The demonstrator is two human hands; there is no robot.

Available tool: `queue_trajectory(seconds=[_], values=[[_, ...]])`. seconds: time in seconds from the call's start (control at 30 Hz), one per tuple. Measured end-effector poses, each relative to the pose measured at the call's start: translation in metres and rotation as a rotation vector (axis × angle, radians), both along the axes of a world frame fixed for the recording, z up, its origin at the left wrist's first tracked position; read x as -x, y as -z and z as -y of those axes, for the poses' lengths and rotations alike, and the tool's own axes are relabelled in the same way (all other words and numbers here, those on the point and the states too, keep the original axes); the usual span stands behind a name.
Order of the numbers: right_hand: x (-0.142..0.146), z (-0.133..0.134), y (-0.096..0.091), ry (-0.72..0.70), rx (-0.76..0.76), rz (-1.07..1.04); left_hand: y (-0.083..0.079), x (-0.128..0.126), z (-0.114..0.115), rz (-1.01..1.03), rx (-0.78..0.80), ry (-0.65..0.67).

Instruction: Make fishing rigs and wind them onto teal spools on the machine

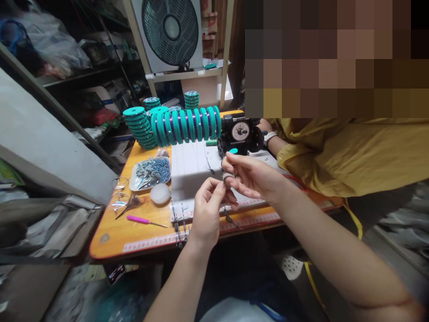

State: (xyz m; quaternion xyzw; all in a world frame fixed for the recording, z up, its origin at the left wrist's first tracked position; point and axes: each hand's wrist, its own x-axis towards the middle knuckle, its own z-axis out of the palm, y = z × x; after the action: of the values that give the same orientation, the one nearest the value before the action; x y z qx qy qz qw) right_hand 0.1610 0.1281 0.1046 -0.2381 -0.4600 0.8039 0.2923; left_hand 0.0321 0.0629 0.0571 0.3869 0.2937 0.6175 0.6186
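My left hand (208, 208) is raised over the front edge of the table, thumb and fingers pinched together. My right hand (253, 174) is just beyond it to the right, its fingers curled with a beige band (229, 176) around a fingertip. The two sets of fingertips nearly meet; whatever small thing they grip is too fine to make out. Behind them is a black winding machine (239, 134) with a round dial. From it a row of teal spools (186, 125) wound with purple wire extends to the left.
A white dish (134, 181) of small blue pieces stands left, near a round white lid (160, 194) and a pink-handled pick (139, 219). Stacked teal spools (136, 127) stand behind. Dark thin leads (177, 223) hang over the front edge. A co-worker's yellow sleeve (311, 152) is at right.
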Motion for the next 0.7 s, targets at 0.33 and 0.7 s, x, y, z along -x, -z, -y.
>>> queue_trajectory(seconds=[0.33, 0.7], values=[[0.017, 0.003, -0.010, 0.205, 0.201, -0.044, 0.003, 0.004, 0.027, 0.178, 0.197, 0.126], [0.020, 0.003, -0.006, 0.207, 0.168, -0.022, 0.015, 0.008, 0.041, 0.158, 0.260, 0.149]])
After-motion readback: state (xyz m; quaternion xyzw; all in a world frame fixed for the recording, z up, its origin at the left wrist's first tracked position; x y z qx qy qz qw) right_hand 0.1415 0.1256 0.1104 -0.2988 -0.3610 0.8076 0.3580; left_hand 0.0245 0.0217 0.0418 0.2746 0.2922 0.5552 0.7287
